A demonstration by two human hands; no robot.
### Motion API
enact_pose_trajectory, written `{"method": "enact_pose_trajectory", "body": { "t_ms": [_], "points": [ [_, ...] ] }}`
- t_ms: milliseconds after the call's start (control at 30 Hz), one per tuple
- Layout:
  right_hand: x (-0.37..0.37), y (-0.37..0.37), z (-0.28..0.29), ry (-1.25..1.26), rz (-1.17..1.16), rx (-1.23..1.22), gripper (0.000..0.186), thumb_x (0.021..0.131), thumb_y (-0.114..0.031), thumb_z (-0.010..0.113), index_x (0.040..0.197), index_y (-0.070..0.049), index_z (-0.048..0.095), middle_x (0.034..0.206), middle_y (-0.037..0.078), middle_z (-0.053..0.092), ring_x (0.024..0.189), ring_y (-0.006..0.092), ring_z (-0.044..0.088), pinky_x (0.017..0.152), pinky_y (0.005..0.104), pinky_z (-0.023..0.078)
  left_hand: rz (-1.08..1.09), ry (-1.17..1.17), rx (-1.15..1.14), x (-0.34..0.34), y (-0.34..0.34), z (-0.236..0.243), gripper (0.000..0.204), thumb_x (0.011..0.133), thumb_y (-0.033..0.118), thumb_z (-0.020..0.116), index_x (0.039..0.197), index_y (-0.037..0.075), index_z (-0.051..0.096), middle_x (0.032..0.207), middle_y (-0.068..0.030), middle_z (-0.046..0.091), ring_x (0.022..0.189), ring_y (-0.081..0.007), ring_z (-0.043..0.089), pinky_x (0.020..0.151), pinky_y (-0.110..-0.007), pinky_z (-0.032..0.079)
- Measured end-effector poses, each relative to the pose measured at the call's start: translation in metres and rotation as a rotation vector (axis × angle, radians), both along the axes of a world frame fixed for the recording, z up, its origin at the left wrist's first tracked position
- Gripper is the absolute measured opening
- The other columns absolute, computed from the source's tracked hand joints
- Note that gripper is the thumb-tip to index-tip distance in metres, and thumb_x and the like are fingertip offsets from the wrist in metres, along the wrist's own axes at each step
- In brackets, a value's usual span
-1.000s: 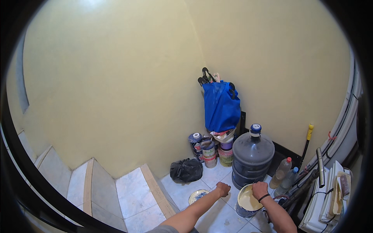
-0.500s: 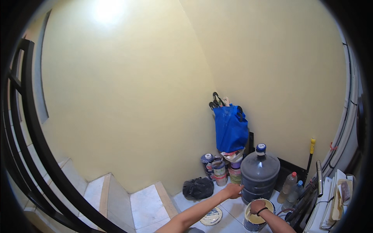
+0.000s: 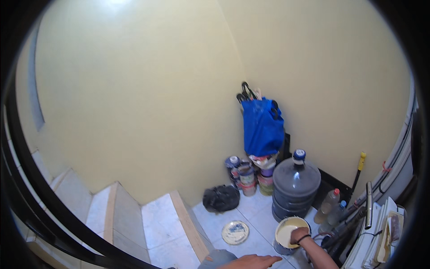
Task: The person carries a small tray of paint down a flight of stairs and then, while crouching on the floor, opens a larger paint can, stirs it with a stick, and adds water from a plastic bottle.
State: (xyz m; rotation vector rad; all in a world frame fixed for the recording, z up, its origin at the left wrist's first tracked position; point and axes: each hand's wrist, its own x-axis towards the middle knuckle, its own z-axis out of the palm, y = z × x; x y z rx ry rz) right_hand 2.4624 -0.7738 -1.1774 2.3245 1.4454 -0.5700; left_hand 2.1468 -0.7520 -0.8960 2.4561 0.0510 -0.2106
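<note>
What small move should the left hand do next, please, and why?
Probably the left hand should steady the bucket: the right hand is at the bucket's opening, while the left looks open, empty and free to help.

The left hand (image 3: 256, 261) has dropped away from the jug (image 3: 295, 181); the lid (image 3: 235, 232) shows whole.

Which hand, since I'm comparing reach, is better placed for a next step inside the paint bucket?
Probably the right hand: it reaches into the paint bucket, while the left hand is outside it, near the picture's lower edge.
</note>
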Motion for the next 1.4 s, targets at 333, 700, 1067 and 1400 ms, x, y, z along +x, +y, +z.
{"method": "enact_pose_trajectory", "body": {
  "t_ms": [333, 700, 1067, 1400],
  "points": [
    [0.025, -0.011, 0.022, -0.229, -0.135, 0.587, 0.018, 0.085, -0.022, 0.065, 0.086, -0.011, 0.079, 0.086, 0.016, 0.075, 0.086, 0.0326, 0.075, 0.072, 0.0480, 0.057, 0.105, -0.275, 0.199, -0.012, 0.034, -0.020, 0.056, 0.098, 0.032, 0.067, 0.139, -0.003, 0.053, 0.098, -0.0171, 0.067, 0.088, -0.0360, 0.067, 0.078, -0.043, 0.052],
    [-0.020, -0.018, 0.056, 0.107, -0.142, 0.108, 0.028, 0.075, -0.020, 0.067, 0.094, -0.002, 0.077, 0.097, 0.025, 0.075, 0.095, 0.0390, 0.074, 0.080, 0.0490, 0.059, -0.041, -0.214, 0.074, -0.003, 0.036, -0.030, 0.062, 0.093, 0.034, 0.071, 0.137, -0.007, 0.054, 0.101, -0.0150, 0.065, 0.092, -0.0315, 0.065, 0.084, -0.041, 0.051],
    [0.023, -0.007, -0.009, -0.329, -0.067, 0.473, 0.015, 0.086, -0.013, 0.062, 0.082, -0.008, 0.075, 0.078, 0.012, 0.074, 0.074, 0.0278, 0.075, 0.060, 0.0430, 0.055, -0.018, -0.194, 0.053, 0.006, 0.037, -0.050, 0.067, 0.094, 0.034, 0.071, 0.146, -0.003, 0.047, 0.109, -0.0236, 0.066, 0.100, -0.0414, 0.063, 0.089, -0.049, 0.050],
    [-0.002, -0.022, -0.017, -0.060, -0.030, 0.659, 0.021, 0.089, -0.017, 0.059, 0.096, -0.007, 0.076, 0.088, 0.017, 0.073, 0.084, 0.0374, 0.072, 0.074, 0.0503, 0.057, -0.030, -0.221, -0.034, -0.018, 0.062, -0.048, 0.066, 0.089, 0.032, 0.077, 0.137, -0.008, 0.053, 0.109, -0.0210, 0.067, 0.098, -0.0374, 0.064, 0.088, -0.047, 0.049]
  ]
}}
